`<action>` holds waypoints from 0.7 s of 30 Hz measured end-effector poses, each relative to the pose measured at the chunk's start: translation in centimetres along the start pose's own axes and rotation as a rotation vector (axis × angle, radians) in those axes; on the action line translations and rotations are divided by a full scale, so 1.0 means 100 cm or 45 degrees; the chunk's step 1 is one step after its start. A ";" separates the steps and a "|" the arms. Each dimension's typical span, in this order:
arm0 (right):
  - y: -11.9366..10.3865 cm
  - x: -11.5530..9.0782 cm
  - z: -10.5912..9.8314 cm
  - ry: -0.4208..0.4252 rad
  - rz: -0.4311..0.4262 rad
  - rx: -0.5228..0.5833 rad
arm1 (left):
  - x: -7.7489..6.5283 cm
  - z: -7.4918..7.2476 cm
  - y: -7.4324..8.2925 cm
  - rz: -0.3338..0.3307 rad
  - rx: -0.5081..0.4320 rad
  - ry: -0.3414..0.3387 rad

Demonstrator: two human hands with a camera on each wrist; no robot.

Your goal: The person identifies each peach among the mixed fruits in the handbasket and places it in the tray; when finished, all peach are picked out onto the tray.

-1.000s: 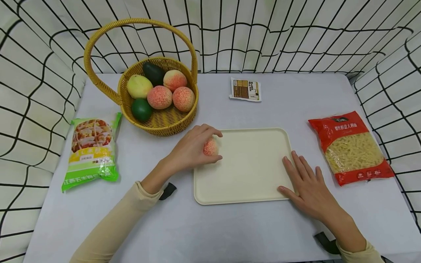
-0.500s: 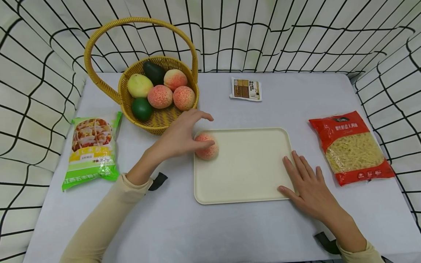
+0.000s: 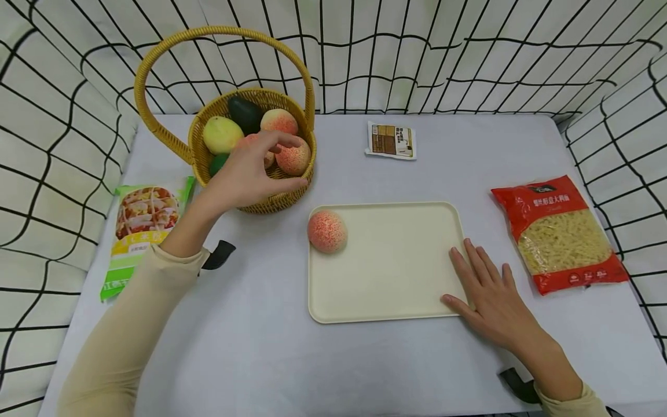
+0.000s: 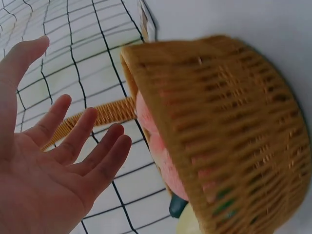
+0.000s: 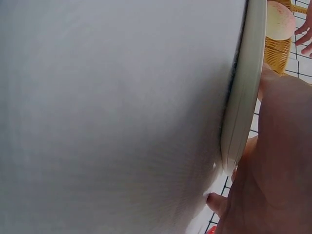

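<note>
My left hand (image 3: pixel 250 174) hovers over the near side of the wicker basket (image 3: pixel 283 202), fingers spread and holding nothing. In the left wrist view, the same hand (image 4: pixel 63 165) is apart from the basket wall (image 4: pixel 239 122). Inside the basket are several peaches (image 3: pixel 293 157), a yellow-green fruit (image 3: pixel 222 135), a dark green avocado (image 3: pixel 245 114) and a green round fruit (image 3: pixel 216 164), partly hidden by the hand. One peach (image 3: pixel 327 231) sits on the upper left corner of the cream tray (image 3: pixel 391 266). At the tray's right edge rests my right hand (image 3: pixel 490 301), its fingers extended.
A green food bag (image 3: pixel 122 255) lies on the left, partly covered by the left arm. On the right is a red pasta bag (image 3: pixel 563 234). A small packet (image 3: pixel 391 141) lies at the back. Black wire mesh (image 3: pixel 375 58) surrounds the white table.
My left hand has let go of the peach on the tray and moved up and left to over the basket. The right hand has stayed at the tray's edge.
</note>
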State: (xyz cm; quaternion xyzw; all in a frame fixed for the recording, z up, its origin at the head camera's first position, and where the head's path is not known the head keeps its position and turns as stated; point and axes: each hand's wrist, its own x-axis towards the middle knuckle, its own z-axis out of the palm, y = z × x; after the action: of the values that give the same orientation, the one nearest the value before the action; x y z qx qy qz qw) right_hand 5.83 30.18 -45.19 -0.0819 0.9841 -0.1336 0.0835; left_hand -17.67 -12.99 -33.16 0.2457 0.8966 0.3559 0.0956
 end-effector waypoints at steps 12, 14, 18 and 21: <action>0.001 -0.001 0.000 0.001 -0.004 0.001 | 0.031 -0.046 -0.024 -0.217 0.283 -0.176; 0.001 -0.001 0.000 0.001 -0.005 0.005 | 0.036 -0.050 -0.028 -0.246 0.312 -0.224; 0.001 -0.001 0.000 0.001 -0.006 0.009 | 0.043 -0.054 -0.034 -0.289 0.339 -0.313; 0.001 -0.001 0.000 0.004 -0.009 0.005 | 0.048 -0.055 -0.038 -0.313 0.352 -0.363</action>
State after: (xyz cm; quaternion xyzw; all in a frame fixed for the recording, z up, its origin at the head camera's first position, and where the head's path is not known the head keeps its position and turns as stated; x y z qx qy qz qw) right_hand 5.88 30.27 -45.26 -0.0849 0.9836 -0.1361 0.0818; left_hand -25.10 -16.18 -31.78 0.1934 0.9373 0.1771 0.2295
